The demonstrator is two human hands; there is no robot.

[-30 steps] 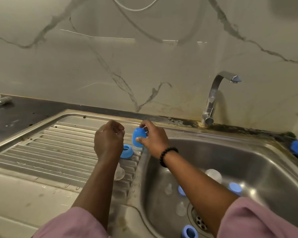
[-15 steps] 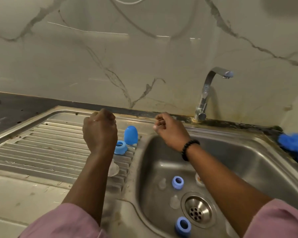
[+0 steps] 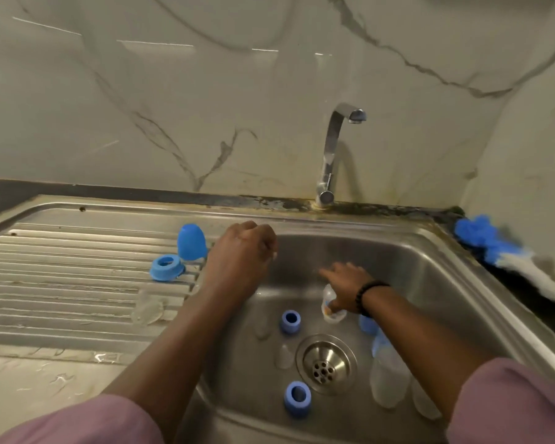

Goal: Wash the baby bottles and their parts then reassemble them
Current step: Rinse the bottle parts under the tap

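A person's right hand reaches down into the stainless steel sink basin, thumb and fingers closing on a small clear plastic baby bottle that lies directly beneath it, its long axis running roughly toward the back wall; the left hand hovers loosely curled and empty above the basin's left rim, farther from the bottle, near a blue dome-shaped cap and blue screw ring on the ridged steel drainboard
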